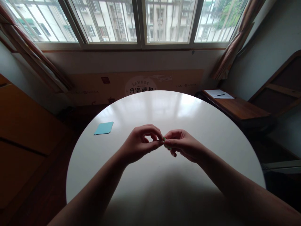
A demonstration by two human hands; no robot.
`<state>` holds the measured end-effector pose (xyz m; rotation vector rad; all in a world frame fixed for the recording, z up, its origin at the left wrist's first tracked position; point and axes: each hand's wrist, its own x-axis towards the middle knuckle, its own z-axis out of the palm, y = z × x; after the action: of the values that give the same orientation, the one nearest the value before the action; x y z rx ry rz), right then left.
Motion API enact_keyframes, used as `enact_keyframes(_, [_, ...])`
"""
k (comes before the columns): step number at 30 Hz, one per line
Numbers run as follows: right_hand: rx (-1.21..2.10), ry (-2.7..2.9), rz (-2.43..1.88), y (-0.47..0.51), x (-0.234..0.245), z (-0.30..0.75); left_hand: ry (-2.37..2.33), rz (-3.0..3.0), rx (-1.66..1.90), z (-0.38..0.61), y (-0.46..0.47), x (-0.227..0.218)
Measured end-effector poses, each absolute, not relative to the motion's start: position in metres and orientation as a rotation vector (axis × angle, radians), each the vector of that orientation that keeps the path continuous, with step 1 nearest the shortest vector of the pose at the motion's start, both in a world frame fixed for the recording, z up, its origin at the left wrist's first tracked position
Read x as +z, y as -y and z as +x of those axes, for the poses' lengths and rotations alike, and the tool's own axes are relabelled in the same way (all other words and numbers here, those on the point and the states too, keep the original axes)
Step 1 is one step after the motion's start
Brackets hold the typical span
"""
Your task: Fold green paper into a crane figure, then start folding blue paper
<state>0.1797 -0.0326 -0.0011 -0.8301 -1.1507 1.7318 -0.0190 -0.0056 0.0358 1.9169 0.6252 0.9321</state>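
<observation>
Above the middle of the round white table (pixel 211 125), the left hand (pixel 139 142) and right hand (pixel 184 146) meet, fingertips pinched shut on a small green piece (pixel 164 138); a blue paper sheet (pixel 103 128) lies well apart to the left

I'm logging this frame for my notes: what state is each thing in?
left hand, pinched shut on the small green piece
right hand, pinched shut on the same piece
small green piece, held over the table, mostly hidden
blue paper, lying flat on the table, untouched
white sheet, flat on the side table, pen on it
</observation>
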Motion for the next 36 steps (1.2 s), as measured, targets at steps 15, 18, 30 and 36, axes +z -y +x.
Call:
enact_keyframes(15, [1.608, 1.151, -0.824, 0.033, -0.003, 0.176, -0.566, 2.478, 1.3, -0.022, 0.012, 0.039])
enact_keyframes(18, [1.557, 1.145, -0.811, 0.035, 0.0, 0.173, -0.578, 2.477, 1.362, -0.019, 0.015, 0.04])
enact_keyframes(30, [1.416, 1.143, -0.721, 0.041, 0.003, 0.167, -0.601, 2.386, 1.465, -0.011, 0.02, 0.036])
enact_keyframes(36, [1.403, 1.172, -0.704, 0.043, 0.003, 0.168, -0.573, 2.399, 1.453, -0.01, 0.021, 0.036])
